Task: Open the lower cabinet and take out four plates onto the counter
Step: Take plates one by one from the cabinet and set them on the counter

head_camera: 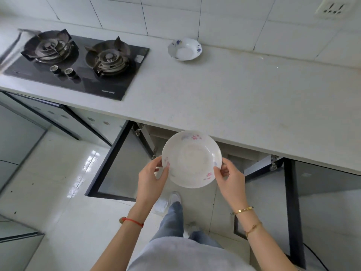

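Between the two hands sits one round, glossy white plate with pink flowers [191, 159], held in the air just below the counter's front edge. Left hand [151, 178] pinches its left rim; right hand [230, 178] pinches the right rim. Far beyond the hands, a second plate with blue flowers [184, 49] rests on the smooth pale counter [244, 94]. Two dark-framed cabinet doors [115, 163] stand open on either side of the arms.

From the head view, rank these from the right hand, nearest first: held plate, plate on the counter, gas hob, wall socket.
From the right hand:
1. Held plate, gripped at its right rim.
2. Plate on the counter, back by the wall.
3. Gas hob, far left, and wall socket, top right: too close to call.
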Available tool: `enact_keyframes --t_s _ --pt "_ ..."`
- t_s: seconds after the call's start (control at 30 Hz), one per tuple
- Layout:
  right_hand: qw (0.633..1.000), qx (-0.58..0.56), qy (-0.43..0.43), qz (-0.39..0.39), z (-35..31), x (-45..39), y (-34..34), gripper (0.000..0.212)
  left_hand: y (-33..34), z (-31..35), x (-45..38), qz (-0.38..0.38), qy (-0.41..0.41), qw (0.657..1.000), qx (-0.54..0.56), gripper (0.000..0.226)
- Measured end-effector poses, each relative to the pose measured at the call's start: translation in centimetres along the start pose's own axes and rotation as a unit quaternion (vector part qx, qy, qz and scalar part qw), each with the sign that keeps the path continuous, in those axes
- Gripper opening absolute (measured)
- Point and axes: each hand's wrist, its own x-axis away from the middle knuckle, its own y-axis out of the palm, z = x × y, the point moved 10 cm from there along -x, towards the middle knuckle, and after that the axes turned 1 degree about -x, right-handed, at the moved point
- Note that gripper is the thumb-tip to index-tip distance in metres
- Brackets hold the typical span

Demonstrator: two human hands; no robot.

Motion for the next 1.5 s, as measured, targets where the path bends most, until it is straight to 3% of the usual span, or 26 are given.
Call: enact_keyframes --t_s 0.37,0.77,1.13,1.5 --pt "0.998 -0.003 0.009 0.069 -2.4 -8.4 0.0 0.016 0.2 4.3 -11.5 -0.042 0.086 0.995 0.012 0.027" --pt "0.994 0.014 0.03 0.104 -1.0 -21.4 -3.5 0.011 7.3 10.1 -24.4 -0.093 0.113 0.989 0.012 0.024" --pt "0.994 0.031 0.04 0.097 1.6 -39.6 -6.8 0.01 16.3 14.0 -39.0 -0.078 0.057 0.995 0.034 0.023" --pt "0.992 0.038 0.091 0.074 6.6 -52.4 -4.9 0.012 23.6 13.6 -50.5 -0.127 0.011 0.992 0.012 0.023"
